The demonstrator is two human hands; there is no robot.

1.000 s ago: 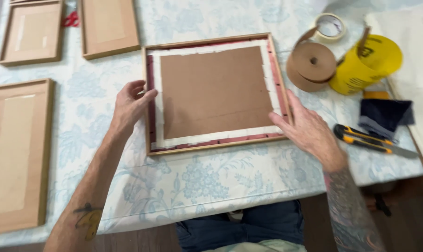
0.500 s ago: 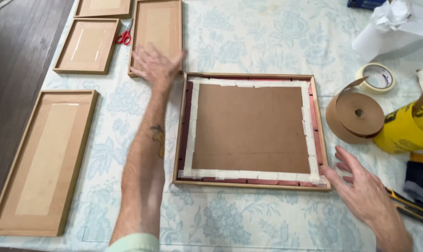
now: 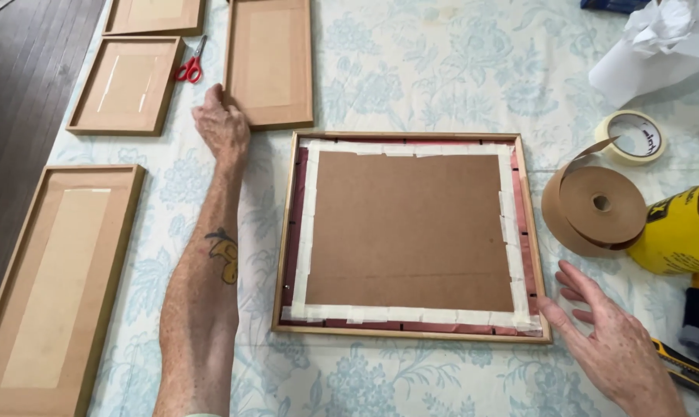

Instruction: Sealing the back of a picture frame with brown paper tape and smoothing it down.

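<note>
A square wooden frame [image 3: 284,232] lies face down in the middle of the table, its brown backing board held in with strips of pale tape. My right hand [image 3: 608,340] rests flat with fingers spread at the frame's near right corner, touching its edge. My left hand [image 3: 222,123] is stretched out to the far left and grips the near left corner of a smaller upright wooden frame [image 3: 270,62], which lies face down just beyond the square frame.
Several more face-down frames lie at the left, one long [image 3: 56,286] and one small [image 3: 125,85]. Red-handled scissors [image 3: 189,68], a brown paper tape roll [image 3: 596,207], a masking tape roll [image 3: 633,137], a yellow container [image 3: 677,232], a utility knife [image 3: 685,369] and crumpled white paper [image 3: 658,38] surround them.
My left hand left the square frame's left edge, reached away from me and took hold of the smaller frame's corner. My right hand slid down to the near right corner. The view shifted left.
</note>
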